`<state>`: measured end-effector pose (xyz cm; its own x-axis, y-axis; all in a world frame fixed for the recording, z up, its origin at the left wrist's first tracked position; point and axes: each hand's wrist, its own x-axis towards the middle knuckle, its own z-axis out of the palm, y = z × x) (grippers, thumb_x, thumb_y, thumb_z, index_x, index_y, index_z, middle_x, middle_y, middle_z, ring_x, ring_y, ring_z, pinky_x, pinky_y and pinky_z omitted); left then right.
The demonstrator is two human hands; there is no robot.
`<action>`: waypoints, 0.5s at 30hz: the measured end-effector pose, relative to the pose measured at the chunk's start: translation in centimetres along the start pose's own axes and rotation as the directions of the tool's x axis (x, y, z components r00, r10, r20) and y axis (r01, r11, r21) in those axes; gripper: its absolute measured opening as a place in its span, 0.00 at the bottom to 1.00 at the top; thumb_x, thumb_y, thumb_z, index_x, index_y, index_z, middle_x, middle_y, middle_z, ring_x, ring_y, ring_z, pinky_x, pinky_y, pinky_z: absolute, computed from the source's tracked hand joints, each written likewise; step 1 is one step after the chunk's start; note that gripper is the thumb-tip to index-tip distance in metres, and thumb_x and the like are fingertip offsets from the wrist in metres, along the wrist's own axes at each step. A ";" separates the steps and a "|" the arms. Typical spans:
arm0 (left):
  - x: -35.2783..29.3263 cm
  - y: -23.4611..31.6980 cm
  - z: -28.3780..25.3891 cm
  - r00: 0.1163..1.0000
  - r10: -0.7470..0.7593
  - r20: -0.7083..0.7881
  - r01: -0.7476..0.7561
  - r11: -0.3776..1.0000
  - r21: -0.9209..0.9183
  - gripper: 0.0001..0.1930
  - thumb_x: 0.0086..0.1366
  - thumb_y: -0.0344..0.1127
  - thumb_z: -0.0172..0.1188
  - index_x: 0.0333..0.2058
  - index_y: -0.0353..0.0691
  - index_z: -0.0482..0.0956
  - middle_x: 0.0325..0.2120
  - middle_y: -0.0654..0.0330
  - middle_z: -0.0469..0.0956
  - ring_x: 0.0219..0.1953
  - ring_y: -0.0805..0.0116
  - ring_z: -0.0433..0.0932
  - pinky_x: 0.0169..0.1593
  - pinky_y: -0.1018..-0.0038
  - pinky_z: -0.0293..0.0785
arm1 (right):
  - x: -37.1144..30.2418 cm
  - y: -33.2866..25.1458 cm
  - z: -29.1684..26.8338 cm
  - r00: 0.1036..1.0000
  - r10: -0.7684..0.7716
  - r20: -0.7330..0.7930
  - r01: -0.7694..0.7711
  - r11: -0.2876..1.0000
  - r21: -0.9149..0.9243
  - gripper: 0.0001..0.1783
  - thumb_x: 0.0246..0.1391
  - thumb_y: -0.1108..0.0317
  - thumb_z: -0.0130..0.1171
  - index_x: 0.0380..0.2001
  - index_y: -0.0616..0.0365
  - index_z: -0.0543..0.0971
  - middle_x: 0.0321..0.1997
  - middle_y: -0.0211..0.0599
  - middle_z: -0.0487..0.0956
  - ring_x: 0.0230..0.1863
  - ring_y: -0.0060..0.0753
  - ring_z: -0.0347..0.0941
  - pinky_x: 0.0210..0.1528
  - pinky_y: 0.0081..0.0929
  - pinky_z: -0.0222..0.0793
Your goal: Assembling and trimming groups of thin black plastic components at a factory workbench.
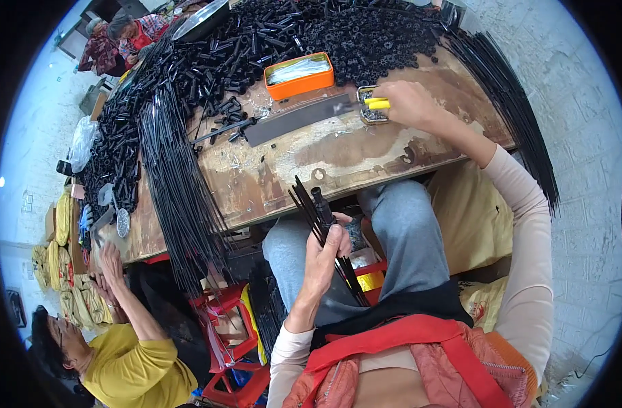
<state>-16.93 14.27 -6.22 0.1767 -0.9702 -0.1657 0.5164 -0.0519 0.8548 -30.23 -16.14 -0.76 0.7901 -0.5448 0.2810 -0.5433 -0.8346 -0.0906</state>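
Above my lap, my left hand [321,262] is closed around several thin black rods [352,279] and a black tubular fitting [320,204], which sticks up past the thumb. Over the table, my right hand [410,103] grips a tool with yellow handles [378,103]. Its metal end looks blurred, so I cannot tell its exact kind. Just under this tool lies a small open tin [373,117] of tiny metal pieces, partly hidden by the hand. Left of the tin, a flat dark grey bar [294,121] rests on the wooden table [338,160].
An orange box [301,86] of thin clear strips stands behind the bar. Black fittings [250,47] are heaped across the back. Bundles of long black rods [171,163] overhang the table's front and right edges. On the left sits a co-worker in a yellow top [131,360].
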 end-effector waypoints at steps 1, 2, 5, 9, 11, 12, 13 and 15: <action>-0.2 0.1 0.2 1.000 0.005 0.004 -0.005 1.000 -0.003 0.19 0.72 0.45 0.50 0.46 0.32 0.68 0.20 0.71 0.59 0.22 0.81 0.56 0.27 0.80 0.55 | 0.0 0.4 -0.1 0.999 0.028 -0.043 -0.023 0.992 0.122 0.10 0.50 0.65 0.57 0.34 0.59 0.80 0.30 0.47 0.80 0.32 0.49 0.78 0.36 0.43 0.72; -0.5 0.2 0.5 1.000 0.016 0.018 -0.015 1.000 -0.011 0.19 0.71 0.45 0.51 0.47 0.32 0.68 0.20 0.71 0.59 0.22 0.81 0.57 0.27 0.80 0.55 | 0.1 0.7 -0.4 0.999 0.025 -0.046 -0.020 0.993 0.116 0.10 0.50 0.65 0.57 0.34 0.59 0.80 0.30 0.47 0.80 0.32 0.49 0.78 0.36 0.43 0.72; -2.0 0.5 1.0 0.998 0.053 0.038 -0.053 0.999 -0.013 0.18 0.71 0.44 0.51 0.46 0.32 0.68 0.21 0.71 0.60 0.23 0.80 0.57 0.27 0.80 0.55 | 0.6 1.0 -1.0 0.962 0.233 0.143 -0.269 0.902 0.338 0.16 0.51 0.59 0.62 0.37 0.60 0.80 0.27 0.45 0.80 0.29 0.43 0.77 0.35 0.39 0.70; -4.2 0.8 1.8 0.992 0.113 0.051 -0.112 0.994 -0.011 0.18 0.71 0.43 0.52 0.46 0.31 0.69 0.21 0.70 0.60 0.23 0.80 0.58 0.28 0.80 0.56 | 0.8 2.1 0.6 0.953 0.260 0.157 -0.303 0.791 0.531 0.15 0.53 0.59 0.63 0.30 0.62 0.78 0.21 0.32 0.76 0.24 0.23 0.73 0.29 0.26 0.68; -5.3 1.0 2.3 0.989 0.138 0.058 -0.140 0.990 0.030 0.19 0.71 0.45 0.51 0.46 0.31 0.69 0.21 0.70 0.60 0.22 0.80 0.58 0.28 0.80 0.57 | 1.1 2.3 0.8 0.939 0.281 0.197 -0.342 0.737 0.583 0.16 0.53 0.58 0.64 0.29 0.62 0.78 0.20 0.30 0.75 0.23 0.19 0.72 0.26 0.24 0.67; -5.8 0.9 2.5 0.986 0.152 0.065 -0.157 0.985 0.069 0.21 0.71 0.48 0.50 0.46 0.32 0.69 0.21 0.69 0.59 0.22 0.80 0.58 0.28 0.80 0.58 | 1.2 2.5 1.0 0.924 0.295 0.243 -0.382 0.689 0.617 0.15 0.53 0.60 0.64 0.27 0.62 0.77 0.20 0.30 0.75 0.22 0.18 0.71 0.25 0.22 0.66; -6.3 1.0 2.7 0.985 0.159 0.068 -0.164 0.984 0.070 0.21 0.71 0.48 0.50 0.46 0.32 0.69 0.21 0.69 0.59 0.22 0.80 0.58 0.28 0.80 0.58 | 1.4 2.8 0.9 0.908 0.305 0.288 -0.419 0.637 0.646 0.14 0.54 0.61 0.63 0.25 0.61 0.77 0.20 0.29 0.75 0.21 0.17 0.70 0.23 0.21 0.65; -7.3 1.0 2.9 0.979 0.182 0.088 -0.188 0.980 0.063 0.20 0.71 0.47 0.51 0.45 0.32 0.69 0.21 0.69 0.60 0.22 0.80 0.57 0.28 0.79 0.58 | 1.9 3.0 0.3 0.880 0.299 0.368 -0.474 0.555 0.683 0.12 0.54 0.62 0.63 0.25 0.60 0.76 0.20 0.29 0.75 0.21 0.18 0.70 0.23 0.20 0.66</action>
<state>-20.19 20.63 -2.73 0.1934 -0.9804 0.0364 0.4206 0.1164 0.8997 -30.25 -19.76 -0.79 0.6375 -0.7592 -0.1312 -0.4823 -0.2604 -0.8364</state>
